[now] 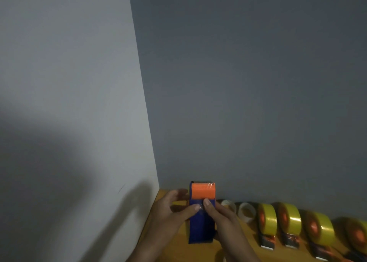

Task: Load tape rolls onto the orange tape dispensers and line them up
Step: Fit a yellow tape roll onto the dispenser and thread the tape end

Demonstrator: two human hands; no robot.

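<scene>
I've got a blue-and-orange dispenser (202, 212) held up off the wooden table (246, 234), in front of the wall corner, both hands on it. Its long axis runs roughly vertical in the head view, orange plate and serrated cutter edge at the far/top end, blue body running down toward me. Left hand (174, 208) grips from the left flank, thumb curled across the blue face and fingers behind the left edge. Right hand (220, 216) holds the right side, thumb pressed on the face just below the orange plate; the thumb tips nearly meet at mid-body. So both grips are closed on the same part, no free hand. There's a glint of clear film over the orange end, I read that as tape threaded to the cutter, but blur makes it uncertain. Whether a roll sits on this unit, I cannot tell; the body hides it. The row of loaded dispensers (268, 224) with yellow-green rolls stands on the table to the right, cutters facing me, running off toward the right edge. Two pale bare cores (247, 212) lie between the held unit and the row's near end. Key relation: the open slot is on the row's left end, directly right of the grip, so the right hand is nearer. My guess: placing it means tipping the long axis down to match the neighbours.
</scene>
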